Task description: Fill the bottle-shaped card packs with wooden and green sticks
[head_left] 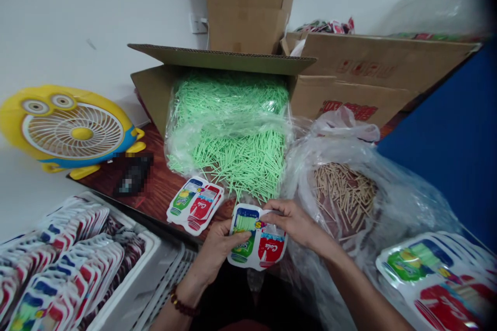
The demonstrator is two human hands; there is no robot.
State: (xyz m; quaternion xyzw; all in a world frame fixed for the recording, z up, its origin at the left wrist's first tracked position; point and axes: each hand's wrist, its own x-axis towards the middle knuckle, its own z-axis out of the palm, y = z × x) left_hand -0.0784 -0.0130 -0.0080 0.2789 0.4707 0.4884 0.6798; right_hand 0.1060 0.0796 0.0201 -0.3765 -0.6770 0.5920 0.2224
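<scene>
My left hand (pixel 220 245) grips the left edge of a flat plastic packet (pixel 274 248), thumb over its front. Printed on the packet are a green bottle and a red cola bottle side by side; pale green sticks show in the green half. My right hand (pixel 292 220) is closed at the packet's top right, fingertips pinched against the upper part of the red half; anything between them is hidden. Just left on the table lies a small stack of similar packets (pixel 195 204). Behind, a plastic-lined carton overflows with light green sticks (pixel 248 150).
Brown sticks (pixel 345 196) lie in a clear plastic bag on the right. More packets (pixel 419 269) are stacked at the lower right. A white crate (pixel 145 264) full of packets stands lower left. A yellow fan (pixel 81 132) and a blurred dark object (pixel 134 173) sit on the table (pixel 159 204).
</scene>
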